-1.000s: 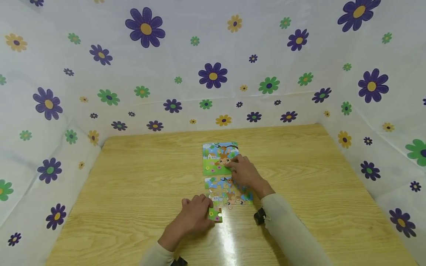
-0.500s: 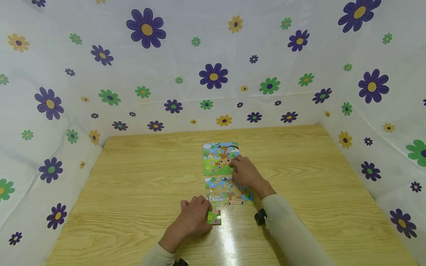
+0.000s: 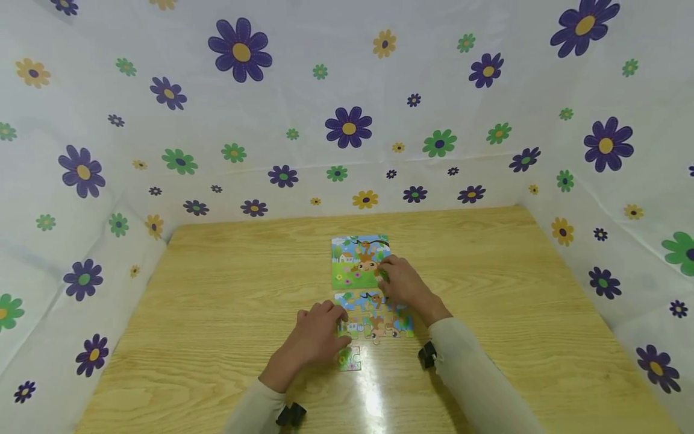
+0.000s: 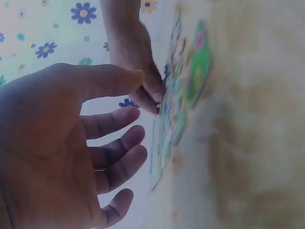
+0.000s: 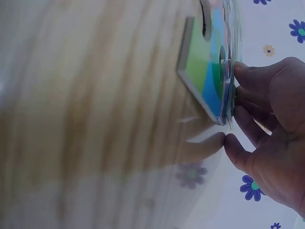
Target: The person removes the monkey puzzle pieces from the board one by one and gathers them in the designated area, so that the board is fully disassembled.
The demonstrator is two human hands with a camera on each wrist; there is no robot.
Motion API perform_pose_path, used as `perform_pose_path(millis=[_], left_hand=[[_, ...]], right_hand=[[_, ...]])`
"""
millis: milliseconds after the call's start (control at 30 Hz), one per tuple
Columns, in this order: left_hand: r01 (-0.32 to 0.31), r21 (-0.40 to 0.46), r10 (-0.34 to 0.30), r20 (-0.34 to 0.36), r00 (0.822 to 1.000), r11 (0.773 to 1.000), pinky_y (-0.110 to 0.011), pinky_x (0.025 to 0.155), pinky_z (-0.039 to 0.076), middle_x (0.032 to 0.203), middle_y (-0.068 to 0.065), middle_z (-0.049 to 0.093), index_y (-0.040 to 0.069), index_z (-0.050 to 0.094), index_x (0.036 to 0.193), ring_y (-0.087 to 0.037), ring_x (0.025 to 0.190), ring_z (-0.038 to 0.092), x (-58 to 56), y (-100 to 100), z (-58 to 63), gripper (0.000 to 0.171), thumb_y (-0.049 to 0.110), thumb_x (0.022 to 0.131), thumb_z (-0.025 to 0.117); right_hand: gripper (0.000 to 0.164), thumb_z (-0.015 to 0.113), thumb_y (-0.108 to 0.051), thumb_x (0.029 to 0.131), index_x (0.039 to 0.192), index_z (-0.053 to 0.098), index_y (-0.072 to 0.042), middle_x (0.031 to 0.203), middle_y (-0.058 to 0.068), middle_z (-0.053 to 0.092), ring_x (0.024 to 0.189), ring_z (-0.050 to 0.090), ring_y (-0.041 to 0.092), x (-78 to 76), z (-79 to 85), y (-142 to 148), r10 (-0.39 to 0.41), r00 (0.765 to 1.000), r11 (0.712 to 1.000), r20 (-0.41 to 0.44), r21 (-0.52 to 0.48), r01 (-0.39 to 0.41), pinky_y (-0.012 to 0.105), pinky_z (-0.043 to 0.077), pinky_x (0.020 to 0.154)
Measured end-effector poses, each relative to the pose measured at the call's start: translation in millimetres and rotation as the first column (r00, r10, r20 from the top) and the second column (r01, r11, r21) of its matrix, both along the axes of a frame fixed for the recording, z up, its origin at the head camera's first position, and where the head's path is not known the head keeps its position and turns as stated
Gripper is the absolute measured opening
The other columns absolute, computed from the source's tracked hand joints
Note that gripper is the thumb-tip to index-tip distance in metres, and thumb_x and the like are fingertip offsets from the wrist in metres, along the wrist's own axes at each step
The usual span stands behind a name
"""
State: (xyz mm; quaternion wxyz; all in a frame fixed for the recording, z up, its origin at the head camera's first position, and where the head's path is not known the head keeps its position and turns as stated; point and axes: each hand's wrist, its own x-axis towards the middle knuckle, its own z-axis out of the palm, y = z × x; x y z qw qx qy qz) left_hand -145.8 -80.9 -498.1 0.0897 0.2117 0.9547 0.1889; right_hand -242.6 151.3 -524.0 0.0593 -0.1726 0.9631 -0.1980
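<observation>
My left hand (image 3: 320, 331) hovers over the left edge of the partly joined jigsaw puzzle (image 3: 378, 325), its fingers loosely bent. Nothing shows between those fingers in the left wrist view. Just below it lies a green flowered puzzle piece (image 3: 349, 360), apart from the joined rows. My right hand (image 3: 403, 282) rests at the lower right corner of the picture card (image 3: 352, 274), which shows a monkey hanging from a branch. In the right wrist view the right thumb and relaxed fingers (image 5: 248, 121) reach to the card's edge behind the puzzle, and part of the contact is hidden.
The wooden table (image 3: 244, 283) carries the card and puzzle near its middle. A white flowered cloth (image 3: 293, 108) stands round the back and both sides. Black wrist cameras (image 3: 291, 415) hang under the sleeves.
My left hand has let go of the green flowered piece and shifted up toward the puzzle's left edge. That piece has slid slightly toward me. The right hand stays at the card.
</observation>
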Motion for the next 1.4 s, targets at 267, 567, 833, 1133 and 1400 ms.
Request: perform_pose_path(millis=[267, 567, 833, 1133, 1400], left_hand=[[-0.066, 0.070, 0.068, -0.027, 0.997, 0.995, -0.050, 0.084, 0.040, 0.114, -0.004, 0.054, 0.016, 0.061, 0.115, -0.026, 0.107, 0.049, -52.8, 8.6, -2.6, 0.032, 0.036, 0.091, 0.066], [-0.089, 0.033, 0.087, 0.041, 0.995, 0.996, -0.055, 0.093, 0.037, 0.133, -0.008, 0.050, 0.016, 0.053, 0.136, -0.030, 0.123, 0.043, -97.6, 28.1, -15.4, 0.045, 0.034, 0.095, 0.057], [-0.129, -0.015, 0.129, 0.018, 0.991, 0.992, -0.054, 0.089, 0.037, 0.129, -0.004, 0.051, 0.020, 0.059, 0.130, -0.026, 0.116, 0.046, -104.3, 31.6, -23.6, 0.037, 0.034, 0.096, 0.056], [-0.171, -0.020, 0.172, 0.054, 0.984, 0.985, -0.058, 0.093, 0.032, 0.126, -0.003, 0.052, 0.022, 0.060, 0.123, -0.026, 0.119, 0.045, -109.8, 36.5, -21.1, 0.032, 0.036, 0.093, 0.059], [-0.198, -0.023, 0.199, 0.099, 0.975, 0.980, -0.059, 0.095, 0.032, 0.123, -0.005, 0.052, 0.021, 0.060, 0.121, -0.031, 0.121, 0.045, -112.3, 38.6, -15.3, 0.035, 0.036, 0.091, 0.067]], right_hand=[[0.026, 0.063, -0.020, 0.095, 0.117, 0.066, -0.006, 0.132, 0.010, 0.054, 0.122, 0.049, 0.034, 4.2, 5.8, 0.2, 0.023, 0.999, 1.000, -0.030, -0.019, -0.023, 0.044, 0.043, 0.103], [0.027, 0.061, -0.024, 0.096, 0.118, 0.067, -0.009, 0.132, 0.012, 0.048, 0.119, 0.047, 0.034, 8.8, 7.1, 1.2, -0.018, 1.000, 1.000, -0.015, -0.026, 0.017, 0.046, 0.044, 0.098], [0.026, 0.062, -0.024, 0.095, 0.116, 0.069, -0.010, 0.139, 0.019, 0.045, 0.124, 0.048, 0.036, 6.4, 2.4, 3.8, -0.028, 0.999, 0.997, -0.015, -0.069, 0.027, 0.049, 0.044, 0.101], [0.021, 0.062, -0.018, 0.095, 0.112, 0.071, -0.011, 0.140, 0.025, 0.047, 0.128, 0.047, 0.042, 3.9, 2.2, 8.8, -0.024, 0.999, 0.998, -0.044, -0.053, 0.022, 0.053, 0.042, 0.104], [0.021, 0.060, -0.022, 0.096, 0.113, 0.071, -0.015, 0.140, 0.020, 0.047, 0.129, 0.046, 0.040, 1.8, -0.4, 8.4, -0.041, 0.999, 0.999, -0.033, -0.013, 0.041, 0.051, 0.043, 0.102]])
